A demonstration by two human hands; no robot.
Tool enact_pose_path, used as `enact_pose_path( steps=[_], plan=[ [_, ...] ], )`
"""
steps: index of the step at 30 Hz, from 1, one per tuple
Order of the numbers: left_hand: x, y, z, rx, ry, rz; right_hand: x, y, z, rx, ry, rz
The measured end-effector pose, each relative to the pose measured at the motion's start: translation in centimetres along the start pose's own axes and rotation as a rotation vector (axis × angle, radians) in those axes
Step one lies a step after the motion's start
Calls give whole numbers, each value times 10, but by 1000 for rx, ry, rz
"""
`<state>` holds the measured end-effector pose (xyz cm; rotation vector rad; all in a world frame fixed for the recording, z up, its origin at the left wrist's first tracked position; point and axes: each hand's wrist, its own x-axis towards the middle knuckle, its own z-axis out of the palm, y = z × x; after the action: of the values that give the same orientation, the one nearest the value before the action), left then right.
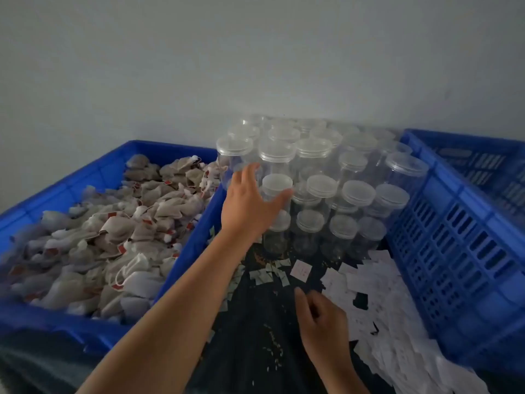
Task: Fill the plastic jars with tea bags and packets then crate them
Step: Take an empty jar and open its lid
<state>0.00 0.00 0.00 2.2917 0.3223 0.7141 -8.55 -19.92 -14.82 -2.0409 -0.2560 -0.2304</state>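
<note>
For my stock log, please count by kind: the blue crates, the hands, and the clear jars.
Blue crates: 2, tea-bag crate, slotted crate
Hands: 2, left hand, right hand
Clear jars: too stacked and blurred to count
Total counted: 4

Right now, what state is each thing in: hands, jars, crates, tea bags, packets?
Left hand: open, fingers spread, reaching at the jars.
Right hand: fingers curled beside the packets; hold cannot be told.
Jars: upright, stacked, lids on.
Left crate: heaped with tea bags.
Right crate: nothing seen inside.
Packets: loose, scattered on the dark surface.
</note>
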Motion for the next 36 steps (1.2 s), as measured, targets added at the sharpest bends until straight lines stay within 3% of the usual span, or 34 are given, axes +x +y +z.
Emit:
enact_pose_path(
  steps=[6, 13, 16, 19, 24, 29, 32, 36],
  plan=[
    [20, 6, 18, 170, -61, 95, 1, 1, 0, 25, -13, -31],
    [-22, 16, -23, 79, 67, 322, -5, -7, -5, 23, 26, -78],
    [-62, 17, -37, 135, -92, 332, -9, -13, -8, 185, 63, -34],
    [-106, 9, -34, 155, -260, 338, -12, -13, -11, 266, 26, -117],
    [-144, -8, -25, 186, -307, 428, -18, -12, -7, 142, -153, -250],
    [-147, -1, -24, 328, -393, 508, -16, -16, -5, -64, -90, -374],
    [-145, 11, -23, 469, -318, 429, -14, -14, -3, -138, -16, -332],
    [-127, 14, -28, 425, -307, 89, -13, -6, -1, -147, 191, -266]
  ],
)
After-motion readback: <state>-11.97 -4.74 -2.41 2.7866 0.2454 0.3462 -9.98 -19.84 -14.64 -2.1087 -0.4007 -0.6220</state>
